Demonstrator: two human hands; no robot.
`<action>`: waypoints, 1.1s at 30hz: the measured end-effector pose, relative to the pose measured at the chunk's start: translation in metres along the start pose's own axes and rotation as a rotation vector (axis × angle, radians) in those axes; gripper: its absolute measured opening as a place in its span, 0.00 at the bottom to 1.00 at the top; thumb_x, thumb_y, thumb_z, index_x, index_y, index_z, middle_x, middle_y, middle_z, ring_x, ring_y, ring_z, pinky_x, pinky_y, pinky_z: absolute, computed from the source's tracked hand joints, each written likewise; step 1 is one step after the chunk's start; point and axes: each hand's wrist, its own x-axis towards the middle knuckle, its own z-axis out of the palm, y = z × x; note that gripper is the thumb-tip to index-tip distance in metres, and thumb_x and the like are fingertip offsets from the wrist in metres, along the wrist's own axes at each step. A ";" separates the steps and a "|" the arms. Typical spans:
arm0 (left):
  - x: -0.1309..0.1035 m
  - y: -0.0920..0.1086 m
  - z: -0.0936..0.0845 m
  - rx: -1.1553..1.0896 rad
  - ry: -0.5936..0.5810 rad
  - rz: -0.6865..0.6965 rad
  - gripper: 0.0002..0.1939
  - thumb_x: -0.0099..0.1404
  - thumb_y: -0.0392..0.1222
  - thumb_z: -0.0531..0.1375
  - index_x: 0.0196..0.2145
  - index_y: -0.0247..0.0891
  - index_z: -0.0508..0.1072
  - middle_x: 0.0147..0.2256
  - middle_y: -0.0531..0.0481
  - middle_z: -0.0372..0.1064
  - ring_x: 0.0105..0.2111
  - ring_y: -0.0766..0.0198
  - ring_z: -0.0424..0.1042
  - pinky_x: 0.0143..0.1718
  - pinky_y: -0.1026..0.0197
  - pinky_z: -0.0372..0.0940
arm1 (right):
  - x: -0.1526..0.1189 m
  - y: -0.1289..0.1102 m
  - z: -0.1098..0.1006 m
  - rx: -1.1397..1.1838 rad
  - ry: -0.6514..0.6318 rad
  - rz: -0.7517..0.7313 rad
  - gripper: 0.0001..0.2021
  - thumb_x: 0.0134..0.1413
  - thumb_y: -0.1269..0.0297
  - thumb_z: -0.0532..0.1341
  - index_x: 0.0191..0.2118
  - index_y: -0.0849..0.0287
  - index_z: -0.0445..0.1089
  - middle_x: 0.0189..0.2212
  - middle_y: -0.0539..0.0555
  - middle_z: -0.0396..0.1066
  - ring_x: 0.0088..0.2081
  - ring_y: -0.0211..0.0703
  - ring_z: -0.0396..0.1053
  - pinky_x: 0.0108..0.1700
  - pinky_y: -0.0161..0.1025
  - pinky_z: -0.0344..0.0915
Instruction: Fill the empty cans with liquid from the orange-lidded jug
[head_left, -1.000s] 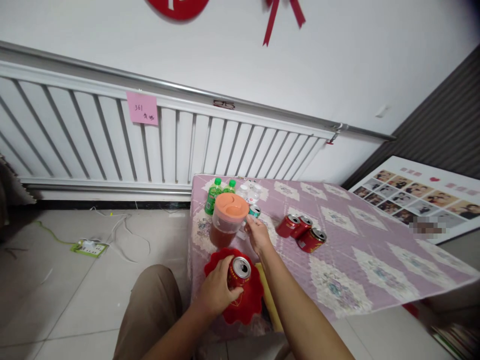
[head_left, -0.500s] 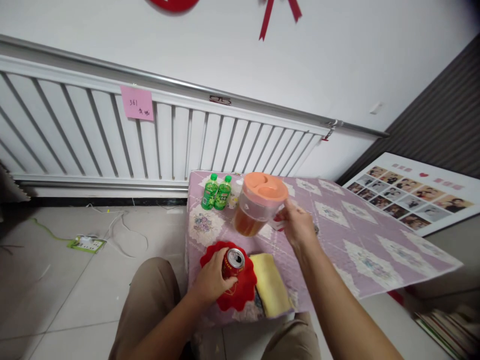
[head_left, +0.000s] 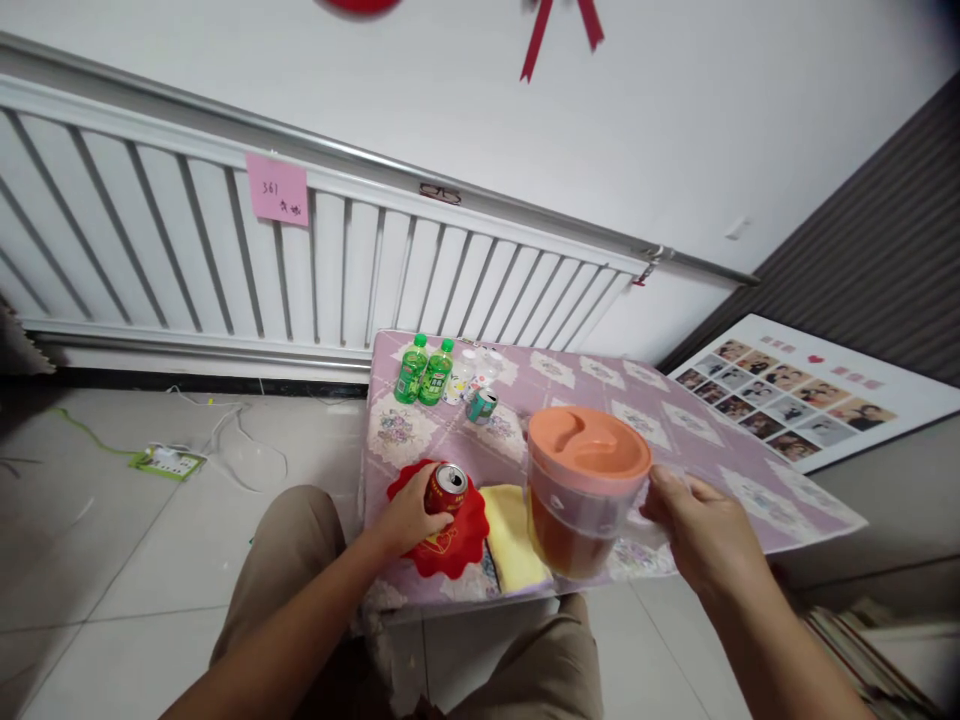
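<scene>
My left hand [head_left: 412, 514] is wrapped round an opened red drink can [head_left: 445, 491], which stands upright on a scalloped red mat [head_left: 457, 545]. At the right, my right hand [head_left: 697, 525] grips the handle of a clear pitcher [head_left: 574, 520] with an orange lid [head_left: 589, 445]. Amber-brown liquid fills its lower part. The pitcher is upright over the table's front edge; whether its base touches the table I cannot tell. A folded yellow cloth [head_left: 511, 540] lies between the mat and the pitcher, partly covered by the pitcher in view.
On the patterned tablecloth [head_left: 600, 372], two green-capped bottles [head_left: 424, 372] stand at the back left beside clear bottles [head_left: 471, 375] and a teal can [head_left: 481, 405]. A white radiator [head_left: 337, 260] runs behind. A framed photo board [head_left: 810, 385] leans right; a power strip [head_left: 166, 461] lies on the floor.
The pitcher has moved right and nearer to me in my right hand, from tilted to upright, uncovering the teal can. My left hand stays on the red can.
</scene>
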 end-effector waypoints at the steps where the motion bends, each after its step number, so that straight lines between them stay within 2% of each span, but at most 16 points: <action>1: 0.000 0.004 -0.001 -0.003 0.005 -0.002 0.39 0.50 0.32 0.66 0.60 0.40 0.61 0.57 0.42 0.66 0.58 0.52 0.66 0.63 0.48 0.58 | -0.005 -0.001 -0.002 -0.036 -0.012 0.014 0.22 0.42 0.42 0.66 0.18 0.57 0.69 0.13 0.51 0.66 0.17 0.40 0.62 0.19 0.37 0.56; 6: -0.007 0.020 -0.006 0.013 0.079 0.003 0.40 0.51 0.34 0.66 0.61 0.42 0.60 0.59 0.44 0.65 0.59 0.51 0.65 0.63 0.49 0.58 | -0.024 -0.013 -0.005 -0.164 -0.106 -0.007 0.23 0.43 0.41 0.63 0.14 0.56 0.67 0.12 0.51 0.65 0.18 0.40 0.60 0.20 0.37 0.56; 12: -0.018 0.031 -0.007 -0.017 0.161 -0.021 0.42 0.50 0.31 0.65 0.62 0.40 0.59 0.61 0.41 0.62 0.61 0.51 0.62 0.65 0.48 0.55 | -0.028 -0.018 -0.005 -0.271 -0.205 -0.032 0.25 0.44 0.39 0.61 0.14 0.56 0.65 0.13 0.50 0.63 0.18 0.38 0.58 0.21 0.36 0.55; 19: -0.026 0.027 -0.002 -0.029 0.181 -0.013 0.42 0.50 0.31 0.65 0.63 0.41 0.59 0.62 0.42 0.61 0.63 0.51 0.59 0.66 0.46 0.52 | -0.035 -0.048 0.008 -0.242 -0.280 0.008 0.25 0.40 0.40 0.63 0.12 0.55 0.59 0.12 0.47 0.55 0.17 0.35 0.52 0.19 0.35 0.50; 23: -0.027 0.023 0.000 -0.026 0.182 -0.016 0.43 0.50 0.31 0.65 0.63 0.42 0.59 0.62 0.42 0.60 0.63 0.50 0.60 0.66 0.46 0.52 | -0.036 -0.058 0.014 -0.184 -0.304 0.014 0.24 0.36 0.42 0.66 0.12 0.55 0.60 0.12 0.46 0.55 0.18 0.35 0.51 0.19 0.34 0.50; 33: -0.025 0.021 -0.001 0.011 0.177 -0.060 0.42 0.50 0.30 0.65 0.62 0.42 0.60 0.61 0.42 0.62 0.62 0.49 0.60 0.65 0.45 0.53 | -0.025 -0.051 0.029 -0.212 -0.347 0.035 0.22 0.34 0.43 0.66 0.13 0.55 0.62 0.13 0.47 0.56 0.19 0.36 0.52 0.21 0.35 0.54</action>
